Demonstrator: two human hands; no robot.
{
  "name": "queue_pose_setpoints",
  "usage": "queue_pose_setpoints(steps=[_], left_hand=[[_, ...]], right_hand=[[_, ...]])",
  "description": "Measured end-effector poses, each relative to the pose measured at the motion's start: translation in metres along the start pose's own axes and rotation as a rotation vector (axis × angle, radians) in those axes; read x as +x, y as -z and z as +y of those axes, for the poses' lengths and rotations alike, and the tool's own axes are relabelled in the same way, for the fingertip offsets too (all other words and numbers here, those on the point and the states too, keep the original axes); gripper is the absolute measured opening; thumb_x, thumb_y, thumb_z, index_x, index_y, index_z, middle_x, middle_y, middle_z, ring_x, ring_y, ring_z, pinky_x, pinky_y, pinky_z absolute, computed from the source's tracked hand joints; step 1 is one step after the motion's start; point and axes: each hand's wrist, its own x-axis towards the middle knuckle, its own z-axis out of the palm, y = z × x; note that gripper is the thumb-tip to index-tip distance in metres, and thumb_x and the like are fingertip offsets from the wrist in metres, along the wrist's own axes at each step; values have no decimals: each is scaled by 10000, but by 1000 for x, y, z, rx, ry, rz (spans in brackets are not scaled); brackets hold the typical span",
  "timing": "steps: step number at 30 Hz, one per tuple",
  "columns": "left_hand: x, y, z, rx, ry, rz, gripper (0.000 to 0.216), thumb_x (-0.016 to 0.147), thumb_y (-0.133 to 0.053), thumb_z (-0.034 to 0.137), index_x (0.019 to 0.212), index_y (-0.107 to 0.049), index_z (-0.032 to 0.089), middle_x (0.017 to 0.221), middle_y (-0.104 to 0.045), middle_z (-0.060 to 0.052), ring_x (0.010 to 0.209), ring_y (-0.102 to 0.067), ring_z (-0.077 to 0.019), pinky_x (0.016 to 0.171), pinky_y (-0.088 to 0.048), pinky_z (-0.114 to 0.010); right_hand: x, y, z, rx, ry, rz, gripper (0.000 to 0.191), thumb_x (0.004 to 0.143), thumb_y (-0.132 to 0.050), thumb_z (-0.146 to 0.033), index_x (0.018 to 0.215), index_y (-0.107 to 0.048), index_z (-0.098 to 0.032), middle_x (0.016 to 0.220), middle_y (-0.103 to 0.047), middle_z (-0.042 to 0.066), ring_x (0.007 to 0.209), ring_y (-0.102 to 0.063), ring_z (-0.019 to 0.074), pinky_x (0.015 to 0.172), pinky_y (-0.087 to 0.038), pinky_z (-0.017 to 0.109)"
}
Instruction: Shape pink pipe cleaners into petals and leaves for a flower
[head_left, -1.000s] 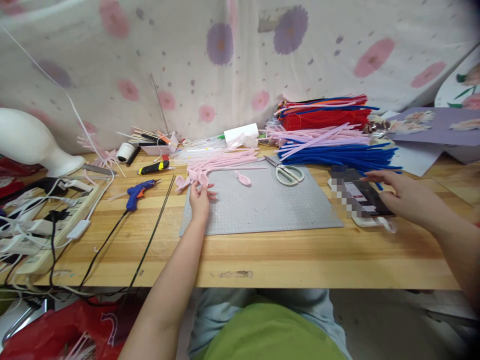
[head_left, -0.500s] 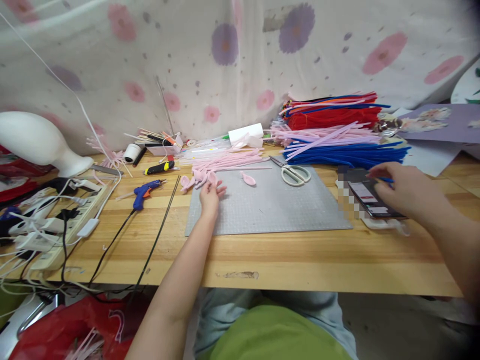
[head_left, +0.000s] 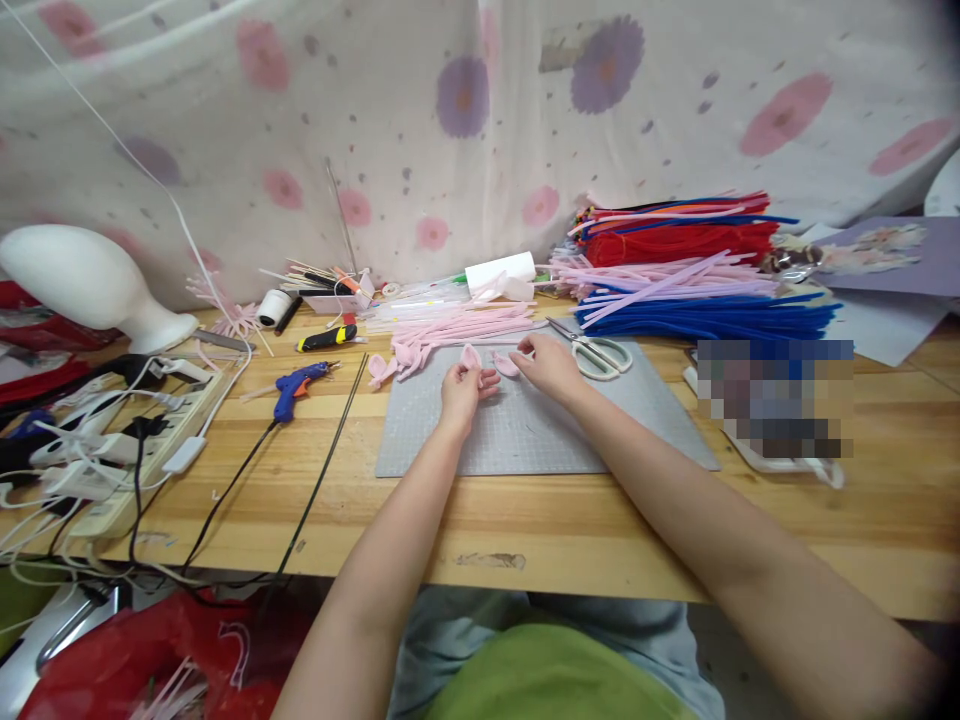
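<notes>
My left hand [head_left: 463, 392] pinches a pink fuzzy petal [head_left: 470, 357], shaped from pipe cleaner, above a grey cutting mat [head_left: 570, 430]. Just to its right, a second pink petal [head_left: 502, 364] lies on the mat. The bent fingers of my right hand [head_left: 547, 362] close at the right end of that petal, and the exact contact is small to see. Scissors [head_left: 600, 357] with pale handles lie behind my right hand. More pink petals [head_left: 409, 360] are heaped at the mat's upper left corner, beside pink pipe cleaners [head_left: 472, 325].
A blue glue gun [head_left: 289, 390], a yellow-black utility knife [head_left: 326, 338] and a dark thin rod [head_left: 322, 470] lie at the left. A power strip [head_left: 112, 500] with tangled cables runs there too. Blue pipe cleaners [head_left: 705, 315] are piled at the back right. A blurred patch covers the phone's area.
My right hand has left the phone at the right and come to the loose petal on the mat. My left hand has moved right, away from the petal heap, with a petal in its fingers.
</notes>
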Motion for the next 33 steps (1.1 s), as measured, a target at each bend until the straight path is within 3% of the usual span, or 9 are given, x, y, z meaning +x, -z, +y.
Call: queue_pose_setpoints(steps=[1, 4, 8, 12, 16, 22, 25, 29, 33], left_hand=[[1, 0, -1, 9, -54, 29, 125, 761, -521, 226, 765, -425, 147, 724, -621, -48, 617, -630, -119, 545, -510, -242], [5, 5, -6, 37, -187, 114, 168, 773, -517, 296, 787, -417, 162, 628, -571, 24, 484, -554, -63, 462, -464, -183], [4, 13, -8, 79, -179, 116, 195, 796, -482, 356, 818, -400, 180, 470, -478, 89, 318, -405, -42, 375, -385, -158], [0, 18, -9, 35, -189, 105, 187, 779, -516, 322, 831, -421, 170, 550, -537, 57, 410, -489, -55, 438, -432, -174], [-1, 20, -10, 75, -213, 82, 145, 759, -543, 252, 851, -499, 149, 635, -551, 33, 500, -516, -53, 467, -444, -165], [-11, 8, -3, 163, -24, -48, 208, 778, -533, 324, 754, -574, 122, 651, -571, -12, 538, -551, -82, 469, -461, -194], [-17, 1, 0, 50, 90, -148, 209, 788, -527, 329, 808, -565, 125, 682, -607, -26, 528, -579, -95, 483, -481, -217], [-22, 1, 1, -72, 162, -169, 162, 809, -502, 270, 832, -555, 119, 673, -606, -20, 498, -576, -81, 446, -466, -188], [-24, 5, 0, -67, 225, -245, 122, 783, -538, 228, 793, -557, 108, 665, -601, -25, 474, -549, -64, 443, -471, -180]], right_hand=[[2, -7, 0, -47, -64, 78, 302, 743, -479, -467, 850, -570, -200, 987, -584, 96, 976, -505, 254, 803, -394, 387], [0, -23, 0, -76, -58, 113, 374, 692, -541, -505, 834, -599, -164, 985, -570, 141, 1008, -471, 298, 808, -371, 397], [-5, -30, 1, 134, 56, 30, 220, 710, -556, -387, 782, -577, -180, 837, -606, 72, 803, -530, 201, 707, -388, 312], [-6, -28, 6, 425, 112, -67, 135, 710, -553, -309, 772, -557, -189, 722, -607, 3, 614, -509, 122, 605, -377, 248], [-7, -22, 7, 469, 227, 11, 109, 705, -535, -248, 781, -578, -183, 787, -610, 15, 633, -502, 115, 620, -376, 246], [-15, -11, -13, 433, 400, 4, 132, 692, -507, -162, 778, -605, -181, 740, -594, 16, 652, -489, 123, 621, -373, 244], [-14, -10, -21, 442, 358, 97, 154, 690, -519, -172, 822, -597, -173, 769, -599, 24, 652, -488, 124, 625, -378, 251], [-11, -11, -24, 457, 293, 166, 198, 667, -530, -162, 860, -575, -171, 800, -588, 31, 636, -486, 123, 611, -390, 256], [-12, -11, -26, 425, 311, 217, 192, 677, -514, -149, 860, -562, -182, 818, -577, 36, 643, -484, 125, 626, -401, 267]])
